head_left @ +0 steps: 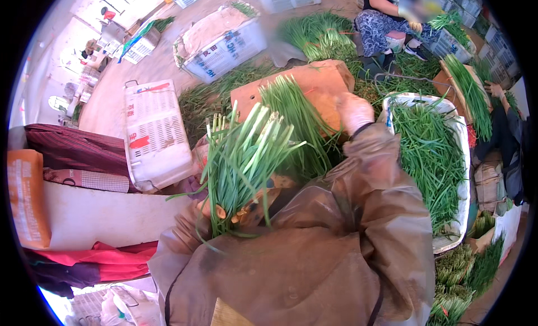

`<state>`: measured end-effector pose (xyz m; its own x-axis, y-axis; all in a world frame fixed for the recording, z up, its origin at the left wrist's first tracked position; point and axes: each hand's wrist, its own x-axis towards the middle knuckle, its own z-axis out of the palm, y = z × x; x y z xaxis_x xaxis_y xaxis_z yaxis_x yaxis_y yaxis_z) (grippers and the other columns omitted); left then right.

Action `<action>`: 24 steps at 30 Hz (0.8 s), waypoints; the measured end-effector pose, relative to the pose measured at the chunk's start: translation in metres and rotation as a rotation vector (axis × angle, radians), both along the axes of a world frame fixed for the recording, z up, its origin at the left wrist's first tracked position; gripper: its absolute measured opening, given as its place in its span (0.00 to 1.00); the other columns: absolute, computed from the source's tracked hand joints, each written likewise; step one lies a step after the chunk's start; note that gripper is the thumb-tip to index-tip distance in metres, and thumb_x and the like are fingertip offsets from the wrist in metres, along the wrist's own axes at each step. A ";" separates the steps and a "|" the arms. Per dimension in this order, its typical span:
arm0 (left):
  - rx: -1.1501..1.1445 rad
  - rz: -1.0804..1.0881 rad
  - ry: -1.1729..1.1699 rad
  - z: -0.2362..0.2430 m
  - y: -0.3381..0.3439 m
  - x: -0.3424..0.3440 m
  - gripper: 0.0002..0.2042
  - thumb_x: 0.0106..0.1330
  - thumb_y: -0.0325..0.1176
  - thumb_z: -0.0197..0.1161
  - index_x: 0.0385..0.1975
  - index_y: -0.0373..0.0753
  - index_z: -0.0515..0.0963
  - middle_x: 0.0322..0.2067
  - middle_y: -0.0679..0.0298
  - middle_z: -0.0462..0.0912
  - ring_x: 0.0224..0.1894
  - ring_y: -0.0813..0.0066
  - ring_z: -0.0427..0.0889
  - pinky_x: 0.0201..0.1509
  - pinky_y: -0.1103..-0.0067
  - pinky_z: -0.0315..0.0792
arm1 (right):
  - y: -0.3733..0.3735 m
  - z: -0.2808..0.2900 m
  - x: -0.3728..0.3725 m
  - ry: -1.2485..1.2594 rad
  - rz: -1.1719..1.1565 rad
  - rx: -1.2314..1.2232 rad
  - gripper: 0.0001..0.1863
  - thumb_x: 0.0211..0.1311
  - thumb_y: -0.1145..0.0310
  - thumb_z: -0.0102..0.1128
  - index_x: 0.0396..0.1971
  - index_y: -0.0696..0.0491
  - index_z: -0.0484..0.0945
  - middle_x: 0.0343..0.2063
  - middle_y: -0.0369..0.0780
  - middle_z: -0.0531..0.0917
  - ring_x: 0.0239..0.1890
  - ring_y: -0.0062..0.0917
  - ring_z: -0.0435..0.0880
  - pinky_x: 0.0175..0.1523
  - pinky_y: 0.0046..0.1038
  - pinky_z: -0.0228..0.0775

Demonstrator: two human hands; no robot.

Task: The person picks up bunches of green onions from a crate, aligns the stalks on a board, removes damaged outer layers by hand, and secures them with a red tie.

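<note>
Left hand [240, 215] closed round a bunch of green stalks [241, 158]; right hand [356, 112] at the right edge of the worktop [322, 77].
The held bunch is gripped among its leaves, in front of the worktop's near edge toward the left corner, pale ends directed upward. A second bunch [292, 121] is laid over the middle of the worktop, its leaves reaching past the near edge. The right hand is blurred; whether anything is grasped by it cannot be told. The step in hand is judged to be the gathering of stalks into bunches. By the same judgement, a firm left-hand hold is called for in the next move, so that the pale ends are not scattered. A white crate [465, 180] of loose stalks [428, 158] is noted beside the right arm.
</note>
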<state>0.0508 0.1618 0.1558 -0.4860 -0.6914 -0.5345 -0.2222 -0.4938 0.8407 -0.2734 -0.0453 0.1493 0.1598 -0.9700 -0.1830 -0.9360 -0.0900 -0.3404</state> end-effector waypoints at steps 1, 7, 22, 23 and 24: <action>0.016 0.011 -0.004 0.003 0.003 -0.001 0.28 0.40 0.31 0.75 0.45 0.36 0.72 0.36 0.66 0.78 0.39 0.77 0.74 0.44 0.78 0.70 | 0.009 0.000 -0.009 -0.123 0.092 -0.145 0.23 0.54 0.47 0.54 0.37 0.52 0.80 0.34 0.44 0.82 0.40 0.37 0.81 0.46 0.34 0.72; 0.015 0.035 -0.007 -0.007 0.005 -0.008 0.28 0.40 0.31 0.75 0.44 0.36 0.72 0.36 0.66 0.78 0.40 0.77 0.74 0.44 0.78 0.70 | 0.063 0.022 0.041 -0.661 0.525 0.315 0.21 0.54 0.48 0.56 0.40 0.49 0.79 0.40 0.43 0.80 0.45 0.35 0.77 0.50 0.31 0.65; 0.102 0.069 -0.003 -0.003 0.018 -0.001 0.27 0.40 0.32 0.75 0.43 0.36 0.73 0.36 0.66 0.78 0.40 0.77 0.74 0.44 0.78 0.70 | 0.077 0.031 0.029 -0.738 0.527 -0.587 0.17 0.53 0.55 0.58 0.42 0.45 0.77 0.34 0.43 0.81 0.42 0.36 0.78 0.48 0.35 0.68; 0.048 0.032 -0.025 -0.009 0.019 0.001 0.26 0.41 0.31 0.75 0.43 0.37 0.74 0.36 0.66 0.78 0.40 0.77 0.74 0.44 0.78 0.70 | 0.077 0.014 0.025 -0.451 0.441 -0.471 0.13 0.53 0.57 0.58 0.36 0.46 0.77 0.30 0.42 0.80 0.35 0.37 0.79 0.40 0.37 0.70; -0.004 -0.006 -0.047 -0.014 0.020 0.004 0.26 0.41 0.31 0.75 0.42 0.37 0.74 0.36 0.67 0.78 0.40 0.77 0.74 0.44 0.78 0.70 | 0.067 0.009 0.015 -0.244 0.410 -0.553 0.14 0.53 0.57 0.58 0.38 0.47 0.76 0.30 0.42 0.80 0.31 0.37 0.80 0.37 0.37 0.70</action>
